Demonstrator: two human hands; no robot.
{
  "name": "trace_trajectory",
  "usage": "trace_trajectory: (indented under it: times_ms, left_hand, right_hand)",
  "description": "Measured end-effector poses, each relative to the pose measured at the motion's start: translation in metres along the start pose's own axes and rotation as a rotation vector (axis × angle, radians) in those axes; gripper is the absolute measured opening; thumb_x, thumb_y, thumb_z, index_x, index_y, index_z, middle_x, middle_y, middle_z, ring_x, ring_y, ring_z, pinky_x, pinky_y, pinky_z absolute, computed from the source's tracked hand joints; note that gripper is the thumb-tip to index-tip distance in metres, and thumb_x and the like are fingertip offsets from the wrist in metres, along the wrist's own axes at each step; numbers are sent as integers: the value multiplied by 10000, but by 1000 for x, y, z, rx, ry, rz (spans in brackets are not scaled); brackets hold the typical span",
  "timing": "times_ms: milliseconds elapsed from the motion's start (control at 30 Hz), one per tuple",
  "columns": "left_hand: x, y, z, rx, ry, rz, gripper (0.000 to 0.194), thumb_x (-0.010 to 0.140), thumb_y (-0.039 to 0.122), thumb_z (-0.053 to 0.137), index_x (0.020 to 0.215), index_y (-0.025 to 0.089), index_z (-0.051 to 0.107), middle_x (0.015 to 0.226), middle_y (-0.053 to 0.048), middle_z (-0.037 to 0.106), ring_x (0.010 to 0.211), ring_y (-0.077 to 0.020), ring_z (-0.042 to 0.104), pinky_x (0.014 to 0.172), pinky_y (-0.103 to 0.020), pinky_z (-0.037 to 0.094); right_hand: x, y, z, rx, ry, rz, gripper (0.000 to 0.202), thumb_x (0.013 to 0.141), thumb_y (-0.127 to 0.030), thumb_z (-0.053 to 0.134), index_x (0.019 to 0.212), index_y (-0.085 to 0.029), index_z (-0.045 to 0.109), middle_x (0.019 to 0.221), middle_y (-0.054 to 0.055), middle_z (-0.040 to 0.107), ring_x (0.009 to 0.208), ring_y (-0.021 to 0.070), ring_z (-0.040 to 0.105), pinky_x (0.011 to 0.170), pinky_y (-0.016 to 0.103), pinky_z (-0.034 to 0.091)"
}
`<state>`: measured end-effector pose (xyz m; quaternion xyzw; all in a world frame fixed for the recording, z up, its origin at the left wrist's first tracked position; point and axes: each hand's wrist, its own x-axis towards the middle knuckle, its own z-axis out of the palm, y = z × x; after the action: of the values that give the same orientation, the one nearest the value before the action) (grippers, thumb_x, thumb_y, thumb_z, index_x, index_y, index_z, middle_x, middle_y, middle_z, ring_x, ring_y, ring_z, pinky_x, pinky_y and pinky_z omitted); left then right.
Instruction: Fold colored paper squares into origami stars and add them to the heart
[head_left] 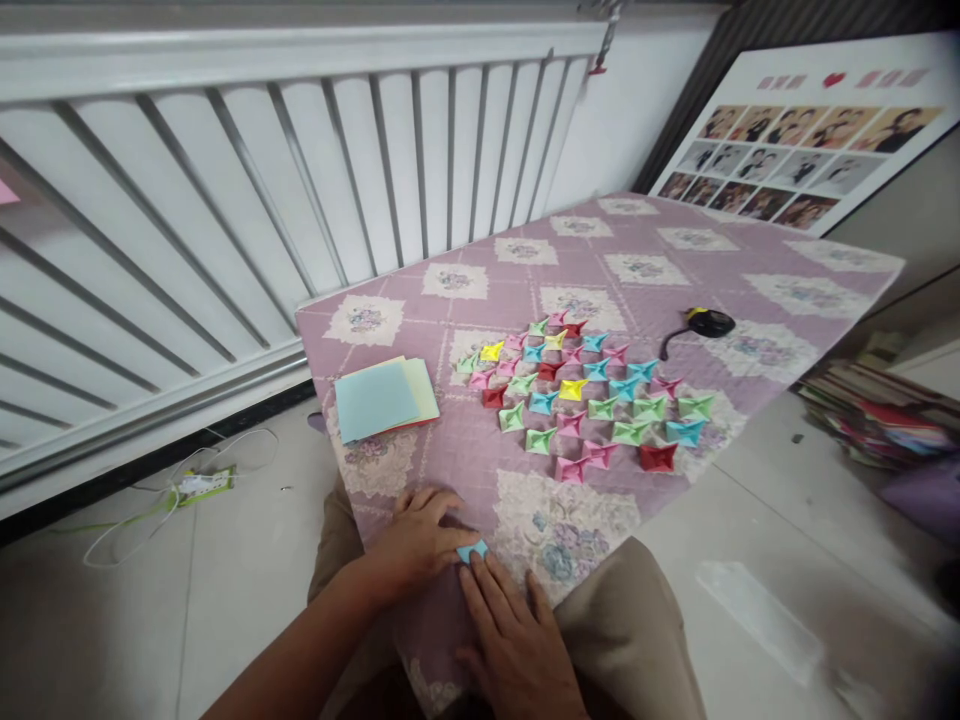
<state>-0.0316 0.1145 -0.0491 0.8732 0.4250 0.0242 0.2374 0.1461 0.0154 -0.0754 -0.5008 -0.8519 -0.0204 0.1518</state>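
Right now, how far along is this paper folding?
Dozens of colourful folded shapes look done, spread on the tablecloth. In progress is a small blue piece, under the left hand and right hand. Still unfolded is the stack of flat sheets; how many are meant for folding, I can't tell.

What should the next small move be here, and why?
Probably a light slide of the right hand's fingers along the small blue paper to crease it, with the left hand steadying: both hands touch it on the tablecloth, and it looks folded.
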Motion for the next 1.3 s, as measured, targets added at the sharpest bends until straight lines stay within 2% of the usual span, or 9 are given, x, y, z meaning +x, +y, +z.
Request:
trace_trajectory:
  times_ms: [233,400,600,700,800,933,1067,1200,1300]
  left_hand:
    - [9,-8,-7,-23,-45,97,339,791,267,663,1085,431,620,1224,10,480,1137,-239,394,961,-453,277]
    - [-1,-9,-2,-10,62,108,341,810,224,628,1122,360,613,1240,-14,492,1138,-233,411,975,-436,310]
    - [-34,6,27,39,307,3,391,845,98,471,1208,226,539,1195,-68,543,1119,-222,452,961,-420,376]
    - [-46,18,46,102,330,5,384,871,120,442,1235,217,513,1162,-64,575,1087,-219,480,933,-395,396]
    - [-52,25,57,181,321,-31,382,885,153,464,1259,226,494,1197,-55,578,1094,-216,485,937,-381,378]
    - [-55,29,60,281,333,-44,376,913,201,452,1287,233,476,1225,-49,581,1116,-214,477,949,-371,343]
    - [-57,33,61,351,411,-18,359,927,255,428,1278,217,491,1223,-27,593,1132,-205,461,979,-364,291]
    - [-58,40,59,375,455,-25,434,904,393,441,1277,179,499,1251,-36,578,1174,-227,421,1029,-385,203]
    - [-58,42,57,363,451,-23,456,896,401,438,1285,170,495,1246,-42,581,1178,-226,416,1045,-387,167]
  right_hand:
    - [6,-5,2,94,-268,80,543,832,-364,531,1338,-199,426,1352,74,504,1220,273,434,980,504,265]
    - [15,-13,2,151,-358,214,597,800,-425,563,1340,-206,435,1361,101,491,1226,333,410,996,607,226]
    - [16,-14,5,164,-297,202,596,787,-443,580,1316,-191,470,1322,118,526,1208,338,415,1028,629,139]
    - [13,-14,7,157,-248,186,573,791,-437,573,1302,-194,485,1311,110,538,1195,329,431,1031,605,135]
    - [12,-12,6,145,-191,157,542,806,-450,558,1284,-200,501,1293,101,556,1189,314,447,1035,568,139]
    - [6,0,4,115,-97,82,496,843,-455,523,1281,-226,492,1268,63,582,1149,266,492,1057,499,113]
    - [-7,21,6,45,11,-80,470,883,-390,467,1316,-210,453,1298,46,561,1190,219,464,1087,430,38]
    - [-19,36,8,-24,55,-167,476,879,-387,442,1300,-169,479,1307,67,551,1235,214,417,1099,426,9]
    - [-22,39,12,-42,95,-166,446,877,-386,429,1256,-174,529,1259,61,592,1220,213,432,1102,437,5]
